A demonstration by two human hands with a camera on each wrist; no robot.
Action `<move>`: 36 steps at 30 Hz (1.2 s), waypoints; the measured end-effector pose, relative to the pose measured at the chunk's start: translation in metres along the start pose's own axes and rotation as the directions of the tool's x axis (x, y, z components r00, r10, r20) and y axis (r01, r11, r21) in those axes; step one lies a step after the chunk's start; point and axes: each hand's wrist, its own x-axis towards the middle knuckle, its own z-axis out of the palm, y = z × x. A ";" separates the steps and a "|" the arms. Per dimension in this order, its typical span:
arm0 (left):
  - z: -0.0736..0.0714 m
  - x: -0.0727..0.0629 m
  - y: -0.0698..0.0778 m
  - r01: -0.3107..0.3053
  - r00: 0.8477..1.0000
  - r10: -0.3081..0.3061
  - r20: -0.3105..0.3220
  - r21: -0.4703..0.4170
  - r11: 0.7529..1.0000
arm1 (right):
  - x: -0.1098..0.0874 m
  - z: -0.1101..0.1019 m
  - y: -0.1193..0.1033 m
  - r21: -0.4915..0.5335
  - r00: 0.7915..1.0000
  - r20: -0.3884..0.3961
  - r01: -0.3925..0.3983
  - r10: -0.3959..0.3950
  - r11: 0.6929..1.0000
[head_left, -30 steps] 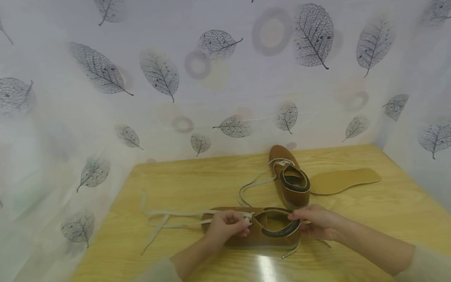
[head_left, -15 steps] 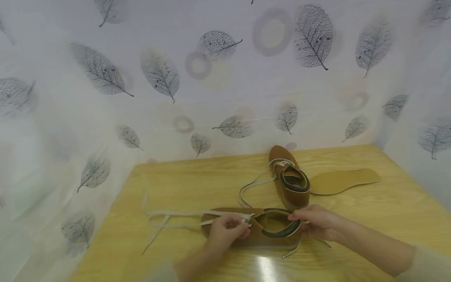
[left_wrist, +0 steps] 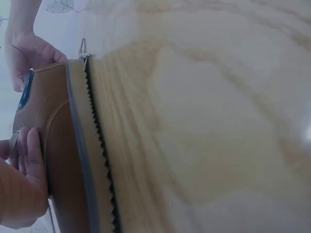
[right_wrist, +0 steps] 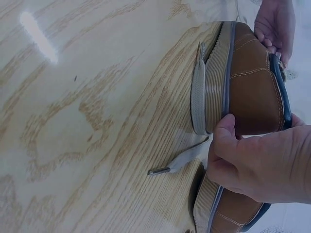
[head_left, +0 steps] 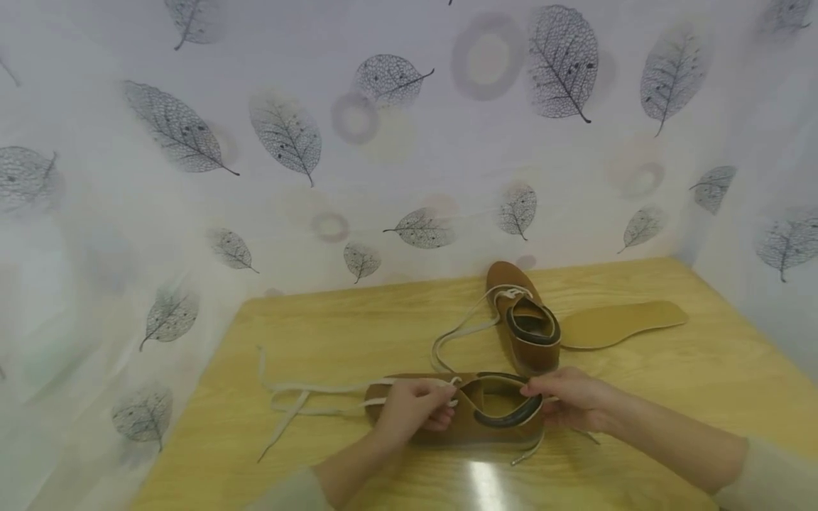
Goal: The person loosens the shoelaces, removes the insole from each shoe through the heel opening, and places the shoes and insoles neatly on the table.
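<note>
In the head view a brown shoe [head_left: 473, 433] lies sole down, toe to the left and dark padded collar to the right. My left hand [head_left: 409, 411] is over its lacing, thumb and fingers pinching the pale shoelace [head_left: 455, 383] near the eyelets. My right hand [head_left: 578, 401] grips the heel, fingers on the collar edge. The right wrist view shows the right thumb [right_wrist: 226, 124] low on the heel, by the sole. Long lace lengths [head_left: 319, 388] trail past the toe. Metal-tipped lace ends [right_wrist: 160, 171] lie on the table beside the heel.
A second brown shoe [head_left: 542, 355] stands behind, toe toward the wall, its loose lace [head_left: 469, 330] looping down to the near shoe. To its right lies a tan insole [head_left: 620, 325]. A leaf-patterned sheet [head_left: 415, 156] hangs around the wooden table [head_left: 358, 319].
My left fingers have shifted slightly at the eyelets, and the lace between them stands differently. The right hand keeps its hold on the heel, and the shoe stays in place.
</note>
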 end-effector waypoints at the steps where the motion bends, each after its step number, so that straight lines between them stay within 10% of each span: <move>1: 0.000 0.000 -0.001 0.001 1.000 -0.001 -0.011 -0.037 0.999 | 0.000 0.000 0.000 -0.001 1.000 -0.004 0.003 -0.003 1.000; 5: -0.003 -0.004 -0.005 0.014 0.999 -0.026 -0.043 -0.269 0.963 | 0.000 -0.001 0.000 0.006 1.000 -0.002 0.006 -0.006 1.000; 8: -0.007 -0.008 -0.006 0.040 0.999 -0.044 0.003 -0.488 0.872 | -0.001 -0.001 0.000 -0.003 1.000 -0.010 0.001 -0.001 1.000; 16: -0.016 -0.013 -0.002 0.175 0.966 0.092 0.243 -0.869 0.464 | -0.002 -0.001 -0.002 -0.045 0.999 -0.049 -0.015 0.013 0.999; 21: -0.030 -0.012 0.011 0.138 0.990 -0.014 0.138 -0.970 0.198 | -0.002 0.001 -0.003 -0.038 0.998 -0.056 -0.018 0.016 0.999; 24: -0.046 -0.011 0.019 0.072 0.993 -0.104 0.063 -0.994 0.079 | -0.002 0.001 -0.003 -0.035 0.998 -0.054 -0.019 0.018 0.999; 36: -0.103 -0.022 0.024 -0.044 0.973 -0.231 -0.028 -0.997 -0.065 | 0.000 0.001 -0.003 -0.041 0.998 -0.060 -0.028 0.025 0.999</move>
